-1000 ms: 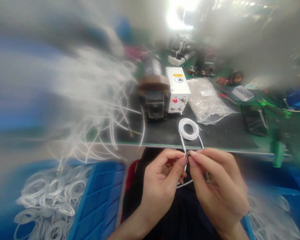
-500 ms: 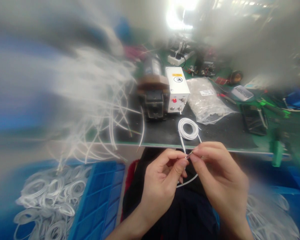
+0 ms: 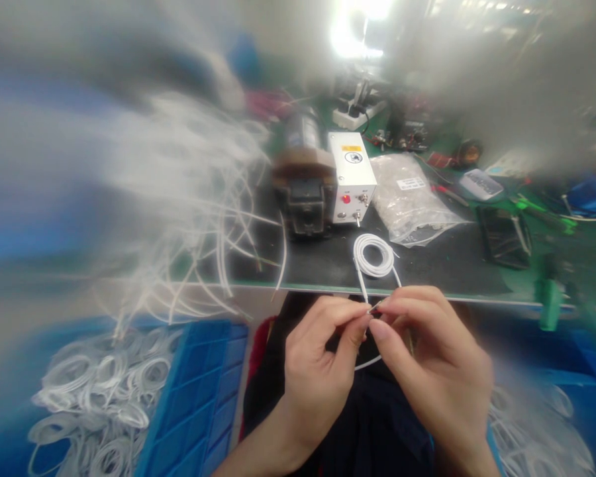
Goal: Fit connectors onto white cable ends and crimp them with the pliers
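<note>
Cable [image 3: 376,270], white, coiled on worktop [image 3: 442,273], winding apparently done; fingertip work seemingly unfinished: left hand [image 3: 318,361] pinching small thin piece [image 3: 374,308], right hand [image 3: 432,361] against it, grip unclear

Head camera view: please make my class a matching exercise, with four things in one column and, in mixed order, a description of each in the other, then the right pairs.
Things
1. Coil of white cable
2. White box
3. Plastic bag
4. Crate at the lower left

Descriptions
A. Clear, with a printed label on it
B. Blue, with many loops of pale cable heaped inside
C. Lying on the dark mat, wound in a ring
D. Showing a lit red light on its front

Right pairs
1-C, 2-D, 3-A, 4-B
</note>
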### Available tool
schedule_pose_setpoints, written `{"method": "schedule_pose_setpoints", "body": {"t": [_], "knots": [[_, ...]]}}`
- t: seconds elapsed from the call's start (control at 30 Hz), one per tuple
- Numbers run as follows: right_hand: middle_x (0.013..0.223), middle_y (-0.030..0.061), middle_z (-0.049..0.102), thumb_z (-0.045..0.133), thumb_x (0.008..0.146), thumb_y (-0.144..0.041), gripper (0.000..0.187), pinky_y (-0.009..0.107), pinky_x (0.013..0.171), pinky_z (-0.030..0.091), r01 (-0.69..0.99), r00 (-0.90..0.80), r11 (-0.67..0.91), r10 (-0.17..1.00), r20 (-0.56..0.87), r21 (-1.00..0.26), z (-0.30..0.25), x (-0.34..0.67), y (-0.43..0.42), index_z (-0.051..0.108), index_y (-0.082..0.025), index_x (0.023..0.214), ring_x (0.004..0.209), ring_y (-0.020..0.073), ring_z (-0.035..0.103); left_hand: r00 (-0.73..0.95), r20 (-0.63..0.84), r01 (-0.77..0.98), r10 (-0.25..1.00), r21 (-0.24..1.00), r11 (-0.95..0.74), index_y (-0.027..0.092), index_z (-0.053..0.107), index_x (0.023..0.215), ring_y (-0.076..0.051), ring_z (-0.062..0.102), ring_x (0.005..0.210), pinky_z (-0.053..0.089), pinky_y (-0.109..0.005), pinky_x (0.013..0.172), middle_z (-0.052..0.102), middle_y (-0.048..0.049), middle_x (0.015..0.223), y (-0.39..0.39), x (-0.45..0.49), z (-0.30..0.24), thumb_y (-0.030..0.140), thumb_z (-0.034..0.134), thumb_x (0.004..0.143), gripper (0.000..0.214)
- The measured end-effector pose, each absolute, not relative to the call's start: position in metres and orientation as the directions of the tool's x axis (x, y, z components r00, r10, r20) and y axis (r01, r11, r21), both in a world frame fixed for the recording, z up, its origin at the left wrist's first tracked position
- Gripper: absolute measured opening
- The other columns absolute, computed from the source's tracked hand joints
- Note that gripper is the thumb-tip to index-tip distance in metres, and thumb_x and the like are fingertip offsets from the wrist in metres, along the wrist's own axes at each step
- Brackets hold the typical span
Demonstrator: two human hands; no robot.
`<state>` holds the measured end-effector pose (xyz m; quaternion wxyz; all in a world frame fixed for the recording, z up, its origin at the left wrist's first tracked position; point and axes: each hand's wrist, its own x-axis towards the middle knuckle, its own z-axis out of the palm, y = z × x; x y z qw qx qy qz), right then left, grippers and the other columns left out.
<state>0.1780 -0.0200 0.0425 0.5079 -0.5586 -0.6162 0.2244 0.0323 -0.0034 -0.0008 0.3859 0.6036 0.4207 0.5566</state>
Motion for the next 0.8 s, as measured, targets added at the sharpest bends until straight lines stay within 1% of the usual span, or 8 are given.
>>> {"method": "schedule_pose_setpoints", "body": {"t": [0.13,0.27,0.4,0.47,0.57,0.67,0.73,0.8], "knots": [[0.101,0.0000,0.069,0.079,0.094,-0.010,0.018,0.027,0.071,0.052,0.476,0.157,0.256,0.917,0.367,-0.841,0.043,0.175,-0.020,0.075,-0.024,0.103,0.087,0.0141,0.067,0.016,0.456,0.172,0.890,0.875,-0.452,0.020,0.078,0.113,-0.013,0.075,0.093,0.059,-0.021,0.085,0.079,-0.0013,0.102,-0.001,0.032,0.002,0.002,0.074,0.098,0.024],[0.092,-0.0010,0.069,0.079,0.094,-0.009,0.015,0.026,0.066,0.051,0.549,0.178,0.248,0.898,0.402,-0.798,0.044,0.172,-0.018,0.075,-0.023,0.097,0.077,0.0125,0.064,0.008,0.509,0.271,0.861,0.828,-0.492,0.019,0.079,0.110,-0.014,0.076,0.089,0.061,-0.022,0.083,0.080,-0.0025,0.100,-0.001,0.033,0.006,0.001,0.075,0.096,0.023],[0.085,-0.0008,0.069,0.076,0.094,-0.008,0.013,0.025,0.060,0.049,0.608,0.188,0.235,0.885,0.425,-0.759,0.046,0.166,-0.018,0.074,-0.020,0.091,0.068,0.0110,0.061,0.006,0.559,0.380,0.829,0.766,-0.519,0.019,0.079,0.114,-0.017,0.078,0.090,0.063,-0.024,0.084,0.081,-0.0048,0.102,-0.005,0.034,0.006,0.001,0.076,0.095,0.026],[0.081,-0.0010,0.069,0.076,0.093,-0.008,0.014,0.025,0.057,0.049,0.651,0.198,0.237,0.864,0.463,-0.721,0.046,0.161,-0.019,0.073,-0.020,0.088,0.064,0.0105,0.061,0.013,0.588,0.414,0.809,0.733,-0.540,0.019,0.078,0.117,-0.017,0.079,0.089,0.063,-0.024,0.083,0.081,-0.0056,0.102,-0.007,0.034,0.004,0.002,0.077,0.094,0.028],[0.078,-0.0007,0.071,0.077,0.092,-0.005,0.016,0.024,0.057,0.050,0.730,0.175,0.293,0.793,0.583,-0.617,0.045,0.153,-0.020,0.073,-0.020,0.088,0.063,0.0102,0.064,0.013,0.610,0.428,0.792,0.713,-0.556,0.018,0.078,0.119,-0.017,0.079,0.087,0.062,-0.022,0.081,0.081,-0.0060,0.101,-0.009,0.034,0.003,0.002,0.078,0.093,0.031],[0.080,0.0000,0.072,0.078,0.091,-0.003,0.016,0.023,0.061,0.052,0.753,0.091,0.361,0.771,0.631,-0.550,0.045,0.151,-0.020,0.073,-0.018,0.091,0.067,0.0105,0.067,-0.033,0.568,0.379,0.823,0.769,-0.515,0.019,0.078,0.114,-0.016,0.078,0.086,0.062,-0.023,0.080,0.080,-0.0046,0.098,-0.009,0.032,0.002,0.001,0.076,0.093,0.028],[0.087,0.0010,0.073,0.079,0.093,-0.007,0.013,0.024,0.063,0.054,0.716,0.043,0.379,0.814,0.579,-0.586,0.045,0.156,-0.020,0.074,-0.018,0.098,0.070,0.0109,0.067,-0.058,0.477,0.290,0.877,0.849,-0.442,0.020,0.078,0.110,-0.016,0.077,0.087,0.061,-0.024,0.081,0.079,-0.0033,0.097,-0.008,0.032,0.001,0.003,0.075,0.095,0.023],[0.095,0.0021,0.074,0.081,0.093,-0.011,0.017,0.025,0.064,0.055,0.662,0.040,0.358,0.860,0.508,-0.658,0.046,0.163,-0.019,0.076,-0.019,0.107,0.073,0.0115,0.067,-0.060,0.337,0.167,0.939,0.931,-0.324,0.022,0.078,0.107,-0.016,0.076,0.087,0.061,-0.024,0.079,0.077,-0.0021,0.098,-0.007,0.031,0.001,0.008,0.073,0.099,0.018]]}}
